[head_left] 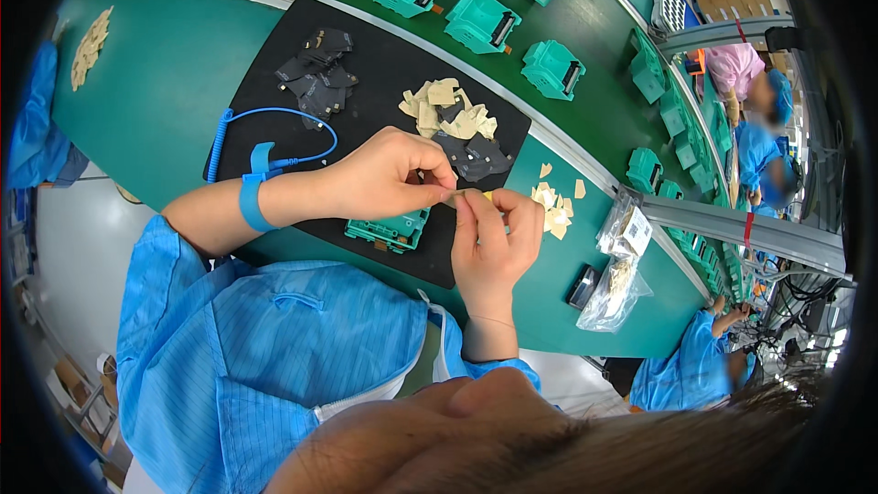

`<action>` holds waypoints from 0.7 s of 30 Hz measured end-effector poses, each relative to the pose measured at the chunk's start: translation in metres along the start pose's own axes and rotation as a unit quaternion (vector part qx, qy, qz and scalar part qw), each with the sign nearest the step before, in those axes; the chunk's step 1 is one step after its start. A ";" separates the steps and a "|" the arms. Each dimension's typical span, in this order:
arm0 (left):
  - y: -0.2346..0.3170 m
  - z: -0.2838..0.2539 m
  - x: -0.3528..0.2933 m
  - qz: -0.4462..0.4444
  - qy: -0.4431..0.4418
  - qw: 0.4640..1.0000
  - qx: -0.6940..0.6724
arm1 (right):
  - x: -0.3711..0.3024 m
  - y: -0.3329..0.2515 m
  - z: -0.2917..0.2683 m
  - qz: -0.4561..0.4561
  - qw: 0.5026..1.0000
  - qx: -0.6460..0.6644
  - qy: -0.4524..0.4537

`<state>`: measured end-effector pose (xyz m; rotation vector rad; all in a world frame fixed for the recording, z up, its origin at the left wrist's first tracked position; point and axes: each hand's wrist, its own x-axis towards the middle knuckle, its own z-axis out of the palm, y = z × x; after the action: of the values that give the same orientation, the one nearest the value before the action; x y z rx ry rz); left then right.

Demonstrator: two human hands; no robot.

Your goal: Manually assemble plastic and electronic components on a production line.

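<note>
My left hand (395, 171) and my right hand (498, 233) meet over the black mat (366, 69), fingertips pinched together. What they pinch is small and mostly hidden by the fingers; a sliver of yellow shows by the right fingers. Below my left hand a green plastic housing (384, 231) lies on the mat, partly covered by that hand. Just beyond the hands are a pile of cream paper pieces (444, 102) and several dark grey flat pieces (476, 157). Another heap of dark flat pieces (318, 82) lies farther left. A blue wrist strap (251, 201) is on my left wrist.
A blue coiled cord (217, 146) runs from the strap across the mat. Cream scraps (552, 209), a small black object (583, 286) and clear plastic bags (615, 297) lie to the right. Beyond a metal rail, a line carries green housings (483, 22). Other people (681, 370) sit nearby.
</note>
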<state>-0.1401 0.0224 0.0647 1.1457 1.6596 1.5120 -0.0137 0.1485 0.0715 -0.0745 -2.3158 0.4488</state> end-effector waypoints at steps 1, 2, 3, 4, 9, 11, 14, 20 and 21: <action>-0.001 0.001 -0.001 0.000 0.001 1.000 0.000 | -0.001 -0.001 0.000 -0.013 0.999 -0.029 -0.010; -0.002 0.002 -0.002 0.031 0.010 0.998 0.051 | -0.002 -0.003 0.001 -0.025 0.998 -0.057 -0.020; -0.004 0.003 -0.003 0.063 0.018 0.993 0.101 | -0.002 -0.004 0.002 -0.026 0.998 -0.056 -0.020; -0.004 0.005 -0.003 0.063 0.018 0.993 0.102 | -0.004 -0.005 0.002 -0.025 0.998 -0.052 -0.027; -0.009 0.010 -0.002 0.144 0.031 0.974 0.170 | -0.010 -0.003 0.008 -0.009 0.999 -0.014 -0.030; -0.015 0.013 -0.003 0.154 0.037 0.976 0.152 | -0.014 0.003 0.010 0.002 0.999 0.037 -0.018; -0.009 0.009 -0.006 0.093 0.030 0.993 0.070 | -0.016 0.016 -0.004 0.203 0.950 0.229 -0.058; -0.014 0.012 -0.005 -0.039 0.072 0.983 -0.162 | -0.039 0.091 -0.015 0.326 0.943 0.066 -0.005; -0.012 0.011 -0.004 -0.039 0.072 0.983 -0.162 | -0.039 0.083 -0.016 0.285 0.957 0.051 -0.006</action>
<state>-0.1310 0.0240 0.0506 0.8058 1.4597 1.7699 0.0188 0.2235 0.0268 -0.7017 -2.2528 0.8534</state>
